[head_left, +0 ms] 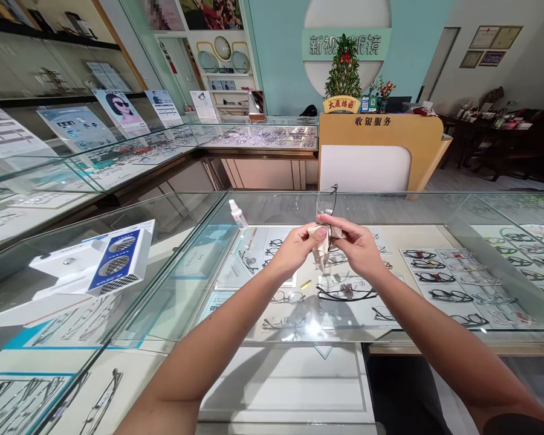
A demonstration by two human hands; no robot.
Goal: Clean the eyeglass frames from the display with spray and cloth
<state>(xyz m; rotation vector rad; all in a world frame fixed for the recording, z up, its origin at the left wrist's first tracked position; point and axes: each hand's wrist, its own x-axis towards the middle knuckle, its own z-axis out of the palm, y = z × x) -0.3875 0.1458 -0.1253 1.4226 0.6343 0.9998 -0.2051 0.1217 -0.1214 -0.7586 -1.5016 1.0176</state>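
Above the glass display case, my left hand point(297, 246) pinches a pale cloth point(321, 252) that is folded around part of a pair of glasses point(333, 200). From the other side, my right hand point(357, 244) closes on the same glasses and the cloth's edge. One lens and a dark temple stick up above the fingers; the rest of the frame is hidden by cloth and hands. A small white spray bottle point(237, 214) stands upright on the glass, to the left of my hands.
An opened white and blue box point(118, 260) lies on the left glass counter. Rows of glasses point(435, 277) sit inside the display case point(417, 338). Beyond it stands a wooden cashier counter point(381, 130) with a plant point(343, 69).
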